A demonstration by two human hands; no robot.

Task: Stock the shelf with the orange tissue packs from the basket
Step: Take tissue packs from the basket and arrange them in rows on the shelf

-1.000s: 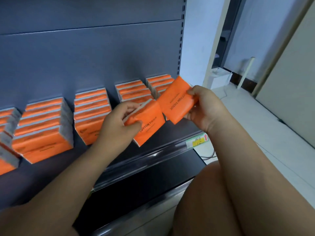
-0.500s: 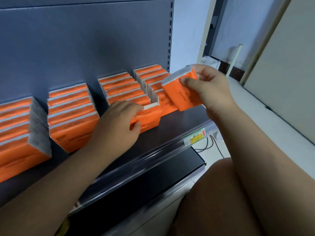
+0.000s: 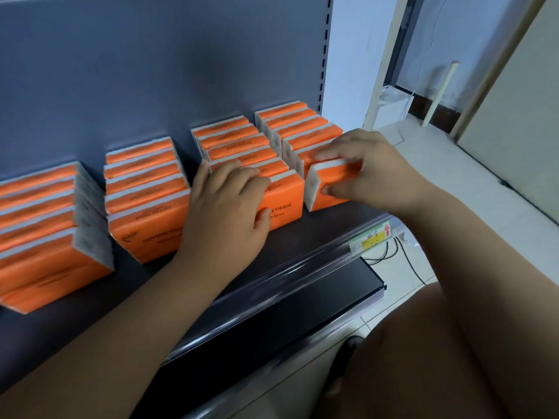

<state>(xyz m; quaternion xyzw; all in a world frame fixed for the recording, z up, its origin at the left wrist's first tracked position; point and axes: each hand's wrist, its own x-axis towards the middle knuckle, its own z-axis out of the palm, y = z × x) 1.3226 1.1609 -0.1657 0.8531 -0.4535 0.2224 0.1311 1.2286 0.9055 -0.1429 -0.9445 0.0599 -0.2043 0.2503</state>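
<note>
Orange tissue packs stand in several rows on the dark shelf [image 3: 302,237] against the grey back panel. My left hand [image 3: 227,207] grips the front pack of the third row [image 3: 287,201], which stands upright on the shelf, fingers over its top and thumb on its face. My right hand [image 3: 372,167] holds the front pack of the rightmost row [image 3: 329,189], which also rests on the shelf, fingers across its top and thumb on its face. The basket is out of view.
Two more rows of packs [image 3: 145,201] stand to the left. A clear price rail with a yellow tag [image 3: 370,237] runs along the shelf's front edge. A lower black shelf [image 3: 302,313] sits beneath. Cables [image 3: 402,258] lie on the tiled floor at right; my knee [image 3: 438,358] is below.
Both hands went from holding packs in the air to setting them down at the front of their rows; the right pack came down onto the shelf last.
</note>
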